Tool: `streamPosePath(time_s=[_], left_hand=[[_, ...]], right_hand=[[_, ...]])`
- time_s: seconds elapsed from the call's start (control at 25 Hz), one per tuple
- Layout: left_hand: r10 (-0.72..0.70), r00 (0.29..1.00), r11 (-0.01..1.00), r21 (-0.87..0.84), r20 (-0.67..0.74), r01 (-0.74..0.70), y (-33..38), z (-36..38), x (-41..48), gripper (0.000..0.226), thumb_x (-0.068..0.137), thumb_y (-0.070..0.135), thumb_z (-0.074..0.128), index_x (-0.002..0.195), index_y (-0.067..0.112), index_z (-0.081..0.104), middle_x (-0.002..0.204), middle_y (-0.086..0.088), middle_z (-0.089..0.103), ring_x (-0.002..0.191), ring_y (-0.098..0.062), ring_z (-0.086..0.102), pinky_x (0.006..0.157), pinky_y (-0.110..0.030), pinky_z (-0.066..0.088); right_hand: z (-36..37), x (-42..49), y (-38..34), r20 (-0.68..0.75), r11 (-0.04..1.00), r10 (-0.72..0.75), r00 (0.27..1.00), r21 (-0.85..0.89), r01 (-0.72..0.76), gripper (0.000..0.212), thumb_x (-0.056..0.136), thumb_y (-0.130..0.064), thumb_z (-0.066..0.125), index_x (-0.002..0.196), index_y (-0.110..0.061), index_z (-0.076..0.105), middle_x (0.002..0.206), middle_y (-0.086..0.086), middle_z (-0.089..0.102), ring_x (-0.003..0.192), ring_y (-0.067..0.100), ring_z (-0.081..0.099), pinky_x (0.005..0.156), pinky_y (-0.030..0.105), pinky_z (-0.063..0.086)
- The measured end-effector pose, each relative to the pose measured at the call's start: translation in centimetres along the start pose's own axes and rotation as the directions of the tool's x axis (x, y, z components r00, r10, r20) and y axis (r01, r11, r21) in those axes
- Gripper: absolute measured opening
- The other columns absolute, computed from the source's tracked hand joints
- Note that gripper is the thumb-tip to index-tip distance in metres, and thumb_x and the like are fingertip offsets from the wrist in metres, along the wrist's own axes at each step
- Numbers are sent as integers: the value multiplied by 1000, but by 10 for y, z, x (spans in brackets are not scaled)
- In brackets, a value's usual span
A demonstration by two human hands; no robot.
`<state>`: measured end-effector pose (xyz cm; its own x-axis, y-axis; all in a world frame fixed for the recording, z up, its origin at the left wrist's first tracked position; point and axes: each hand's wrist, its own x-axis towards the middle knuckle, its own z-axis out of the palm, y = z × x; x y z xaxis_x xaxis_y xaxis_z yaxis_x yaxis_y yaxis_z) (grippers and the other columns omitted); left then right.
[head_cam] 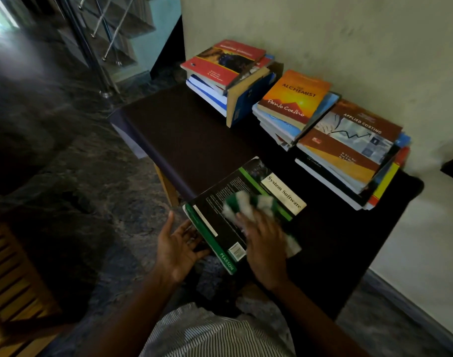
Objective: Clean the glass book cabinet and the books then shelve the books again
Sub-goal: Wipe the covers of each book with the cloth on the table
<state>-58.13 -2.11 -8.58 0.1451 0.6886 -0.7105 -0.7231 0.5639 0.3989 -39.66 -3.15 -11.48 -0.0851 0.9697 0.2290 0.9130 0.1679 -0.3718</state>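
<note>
Dark tabletop [194, 140] pushed up to a pale wall, with mottled stone floor around it.

Nearest, at the table's front edge: System Software book [220, 210], flat and skewed, dark cover up. Green bands running from far left to near right. Near corner with the PEARSON mark overhanging the edge toward the body.

Left hand [177, 247] open, palm turned up, fingertips touching the book's left edge at the overhang, holding nothing. Right hand [265, 247] flat on top, fingers spread and blurred, pressing a green-and-white cloth [248, 202] onto the cover rather than closing round it. Cloth bunched ahead of the fingers and spilling out beside the palm.

Book directly between the two hands: steadied from the left, wiped from the right. Likely stroke along the bands, toward the title label at the far right corner.

Beyond, well apart from the book, three stacks along the wall: Applied Costing stack [354, 148] on the right and closest, Alchemist stack [295, 99] in the middle, red-topped stack [225, 60] farthest left. Right hand the nearer one for setting the wiped book there.

No cabinet in view. Farthest back, stair railing [91, 60] at upper left.
</note>
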Motion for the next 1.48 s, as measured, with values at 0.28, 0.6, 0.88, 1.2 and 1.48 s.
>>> streamPosePath(time_s=[0.28, 0.6, 0.88, 1.2, 1.48], left_hand=[[80, 989, 950, 309, -124, -38, 4, 27, 16, 32, 96, 32, 46, 114, 9, 60, 97, -11, 67, 73, -22, 65, 55, -31, 52], [516, 857, 795, 368, 9, -483, 38, 50, -20, 21, 92, 15, 56, 111, 22, 62, 97, 3, 71, 81, -13, 69, 58, -26, 56], [892, 418, 279, 516, 174, -810, 133, 76, -40, 31, 89, 16, 58, 119, 24, 59, 112, -3, 66, 97, -16, 64, 79, -32, 54], [959, 33, -117, 500, 281, -858, 252, 173, 53, 42, 88, 28, 58, 127, 13, 55, 121, -1, 59, 105, -12, 59, 88, -40, 52], [412, -44, -757, 314, 910, -572, 292, 209, 218, 42, 86, 22, 47, 127, 31, 50, 126, -3, 60, 114, -20, 54, 88, -40, 50]], right_hand=[[-5, -10, -18, 103, 979, -161, 982, 143, 145, 49, 80, -20, 39, 123, -36, 52, 123, -3, 60, 111, 15, 45, 84, 36, 46], [-78, 75, 5, -123, 897, 0, 992, 439, 54, 46, 91, 0, 50, 126, -29, 55, 124, -2, 55, 113, 14, 46, 90, 18, 37], [-110, 154, -12, -278, 843, -149, 949, 465, 269, 41, 89, -10, 46, 123, -34, 51, 121, -11, 56, 117, 13, 49, 95, 17, 37], [-140, 281, -23, -483, 893, -182, 857, 283, 349, 40, 88, -5, 46, 121, -27, 51, 120, -8, 54, 114, 15, 46, 95, 15, 32], [-118, 338, -5, -370, 911, 65, 927, 401, 96, 41, 96, -2, 48, 123, -32, 49, 131, -3, 52, 126, 27, 45, 105, 47, 36]])
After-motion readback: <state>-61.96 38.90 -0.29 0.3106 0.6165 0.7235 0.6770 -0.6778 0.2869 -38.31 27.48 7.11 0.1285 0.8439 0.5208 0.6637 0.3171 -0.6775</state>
